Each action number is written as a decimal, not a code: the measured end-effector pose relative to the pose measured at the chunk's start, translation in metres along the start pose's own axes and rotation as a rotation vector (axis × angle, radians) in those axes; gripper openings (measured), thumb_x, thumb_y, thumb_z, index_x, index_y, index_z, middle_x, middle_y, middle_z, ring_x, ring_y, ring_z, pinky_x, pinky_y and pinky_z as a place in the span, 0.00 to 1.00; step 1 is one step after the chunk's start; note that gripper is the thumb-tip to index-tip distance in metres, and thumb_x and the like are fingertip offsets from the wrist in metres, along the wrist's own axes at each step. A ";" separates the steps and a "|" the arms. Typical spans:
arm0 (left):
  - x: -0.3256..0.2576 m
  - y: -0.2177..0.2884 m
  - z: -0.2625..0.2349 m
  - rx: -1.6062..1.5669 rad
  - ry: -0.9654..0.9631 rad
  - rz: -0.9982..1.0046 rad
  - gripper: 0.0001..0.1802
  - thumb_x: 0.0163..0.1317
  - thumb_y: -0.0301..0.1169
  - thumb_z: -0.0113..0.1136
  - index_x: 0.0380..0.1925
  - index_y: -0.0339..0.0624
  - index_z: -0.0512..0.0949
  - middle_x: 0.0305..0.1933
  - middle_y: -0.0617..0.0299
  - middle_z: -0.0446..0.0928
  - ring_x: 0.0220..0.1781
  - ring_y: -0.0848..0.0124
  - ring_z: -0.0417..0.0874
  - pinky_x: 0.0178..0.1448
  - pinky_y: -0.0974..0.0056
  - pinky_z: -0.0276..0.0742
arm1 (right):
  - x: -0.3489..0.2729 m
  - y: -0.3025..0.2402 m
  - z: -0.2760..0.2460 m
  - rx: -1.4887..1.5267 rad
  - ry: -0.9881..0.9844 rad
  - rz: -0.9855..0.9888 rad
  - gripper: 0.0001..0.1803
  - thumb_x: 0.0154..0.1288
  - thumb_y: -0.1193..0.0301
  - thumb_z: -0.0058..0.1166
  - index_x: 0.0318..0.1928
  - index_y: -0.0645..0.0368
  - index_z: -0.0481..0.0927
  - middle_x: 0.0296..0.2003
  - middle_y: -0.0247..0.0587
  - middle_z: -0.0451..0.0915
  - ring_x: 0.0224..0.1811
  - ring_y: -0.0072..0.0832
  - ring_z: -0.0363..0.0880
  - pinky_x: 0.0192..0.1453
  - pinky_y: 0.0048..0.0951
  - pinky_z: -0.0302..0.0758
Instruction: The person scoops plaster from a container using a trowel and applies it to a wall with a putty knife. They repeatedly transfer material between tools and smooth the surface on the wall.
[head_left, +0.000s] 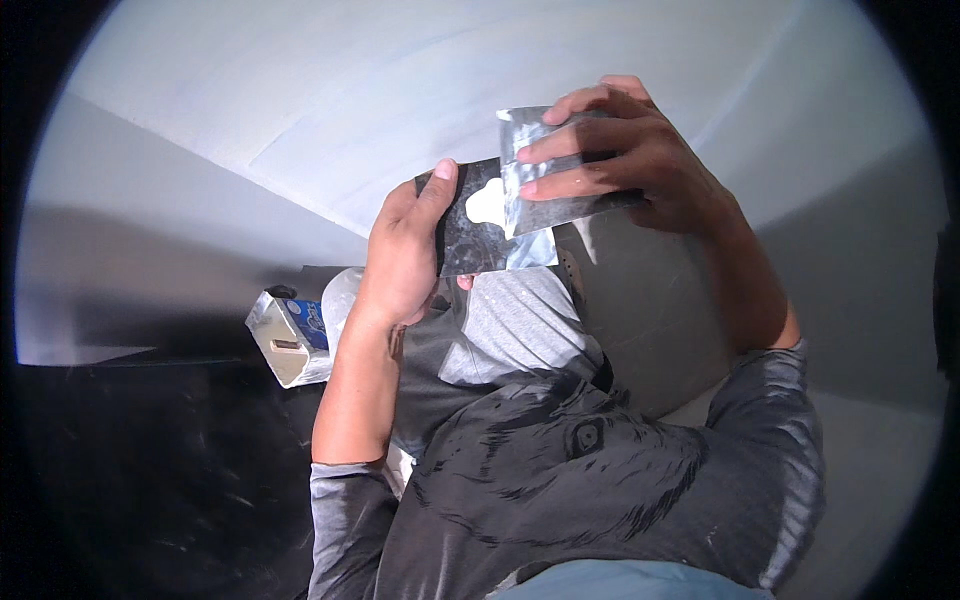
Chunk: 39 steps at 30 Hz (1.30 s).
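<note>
- I am seeing a pale wall (380,90) filling the top of the view, faint bluish streaks running across it.
- On the left, a grey wall (180,190) is meeting it along a slanting edge.
- A soft shadow (150,250) is darkening that grey wall, while a bright strip (85,352) is shining near its foot.
- Below, a dark floor (180,460) is showing light specks.
- On the right, another wall (850,140) is carrying a broad grey shadow (860,270).
</note>
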<state>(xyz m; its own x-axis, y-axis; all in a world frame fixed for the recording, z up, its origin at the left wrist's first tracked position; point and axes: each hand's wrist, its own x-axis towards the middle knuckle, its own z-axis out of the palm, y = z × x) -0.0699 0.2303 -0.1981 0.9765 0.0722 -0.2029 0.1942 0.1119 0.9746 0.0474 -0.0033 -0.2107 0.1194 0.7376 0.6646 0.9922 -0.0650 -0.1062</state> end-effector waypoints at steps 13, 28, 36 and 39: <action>-0.004 0.021 -0.004 -0.116 0.288 0.066 0.22 0.74 0.48 0.56 0.39 0.37 0.81 0.23 0.62 0.82 0.09 0.79 0.74 0.08 0.78 0.64 | -0.111 0.027 0.027 0.918 0.589 0.752 0.12 0.72 0.74 0.57 0.53 0.56 0.84 0.50 0.32 0.85 0.55 0.25 0.78 0.63 0.33 0.73; -0.093 -0.122 -0.206 -0.772 0.079 0.013 0.22 0.81 0.38 0.45 0.47 0.25 0.78 0.39 0.45 0.84 0.15 0.76 0.66 0.12 0.76 0.58 | -0.246 0.188 0.007 -0.307 0.974 1.136 0.23 0.71 0.75 0.45 0.65 0.56 0.76 0.58 0.50 0.78 0.58 0.50 0.77 0.66 0.40 0.72; -0.084 -0.124 -0.202 -0.832 0.159 -0.001 0.23 0.81 0.40 0.46 0.45 0.26 0.77 0.32 0.52 0.82 0.14 0.76 0.63 0.11 0.75 0.57 | -0.252 0.211 -0.001 -0.368 0.906 1.193 0.23 0.71 0.75 0.45 0.65 0.56 0.75 0.59 0.51 0.77 0.59 0.52 0.76 0.66 0.43 0.72; -0.084 -0.126 -0.201 -0.845 0.089 0.021 0.22 0.81 0.39 0.45 0.46 0.25 0.76 0.31 0.53 0.79 0.16 0.76 0.63 0.12 0.75 0.59 | -0.247 0.214 -0.001 -0.399 0.916 1.179 0.23 0.72 0.75 0.44 0.66 0.55 0.75 0.58 0.51 0.77 0.59 0.52 0.76 0.67 0.44 0.72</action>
<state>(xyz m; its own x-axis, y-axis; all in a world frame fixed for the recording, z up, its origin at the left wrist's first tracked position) -0.1951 0.4098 -0.3229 0.9613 0.1565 -0.2267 0.0065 0.8097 0.5867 0.2305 -0.2004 -0.3971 0.6470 -0.5002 0.5755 0.2499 -0.5739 -0.7799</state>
